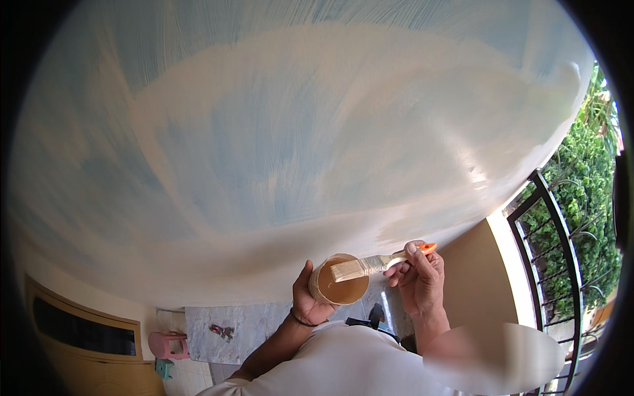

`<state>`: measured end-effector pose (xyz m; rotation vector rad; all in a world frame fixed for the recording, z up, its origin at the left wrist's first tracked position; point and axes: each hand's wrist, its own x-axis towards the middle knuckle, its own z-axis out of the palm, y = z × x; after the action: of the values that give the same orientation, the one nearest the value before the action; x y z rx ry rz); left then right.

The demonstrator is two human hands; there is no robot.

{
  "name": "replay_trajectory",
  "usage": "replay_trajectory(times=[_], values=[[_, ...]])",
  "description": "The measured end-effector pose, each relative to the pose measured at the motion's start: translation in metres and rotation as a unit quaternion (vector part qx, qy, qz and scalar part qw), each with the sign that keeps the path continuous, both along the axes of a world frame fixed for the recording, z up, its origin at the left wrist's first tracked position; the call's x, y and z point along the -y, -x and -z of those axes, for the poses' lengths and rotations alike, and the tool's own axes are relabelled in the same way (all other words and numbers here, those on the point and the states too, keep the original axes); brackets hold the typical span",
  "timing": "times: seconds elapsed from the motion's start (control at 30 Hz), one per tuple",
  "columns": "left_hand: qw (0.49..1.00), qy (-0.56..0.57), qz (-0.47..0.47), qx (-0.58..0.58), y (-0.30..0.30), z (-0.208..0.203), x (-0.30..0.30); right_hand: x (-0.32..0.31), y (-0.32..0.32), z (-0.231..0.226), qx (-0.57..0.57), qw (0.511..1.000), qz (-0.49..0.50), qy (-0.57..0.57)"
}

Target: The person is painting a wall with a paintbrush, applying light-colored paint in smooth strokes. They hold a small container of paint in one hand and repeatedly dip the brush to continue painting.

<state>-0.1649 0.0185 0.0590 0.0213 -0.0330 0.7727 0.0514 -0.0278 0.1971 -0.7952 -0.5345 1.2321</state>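
Note:
In front of my chest, my left hand (309, 297) is wrapped round the side of a round paint tub (319, 290), tilted so that its inside shows. Its interior is tan or cream; how much paint it holds I cannot make out. My right hand (422, 277) grips a paintbrush (380, 263) by its handle, whose end is orange. The flat, cream-coated bristles lie over the tub's mouth, pointing left; whether they touch the inside I cannot tell. Beyond my hands spreads a wall (277, 145) with streaky cream paint over light blue.
A black metal railing (561, 231) stands at the right, with green shrubs (578, 211) behind it. Down at lower left are a grey marbled surface (264, 327) bearing a small red-and-black object (222, 331), a pink stool (162, 345), a teal stool (164, 367) and a brown-framed door (99, 369).

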Motion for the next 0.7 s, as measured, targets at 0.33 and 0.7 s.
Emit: replay_trajectory(times=[0.33,0.7], values=[[0.999,-0.028,0.043,0.011,-0.005,-0.009,-0.005,-0.002,-0.001,-0.003,-0.202,0.979,-0.006,0.035],[0.994,-0.016,0.097,-0.037,-0.006,0.011,0.007,-0.064,-0.101,-0.184,-0.078,0.853,0.351,-0.378]])
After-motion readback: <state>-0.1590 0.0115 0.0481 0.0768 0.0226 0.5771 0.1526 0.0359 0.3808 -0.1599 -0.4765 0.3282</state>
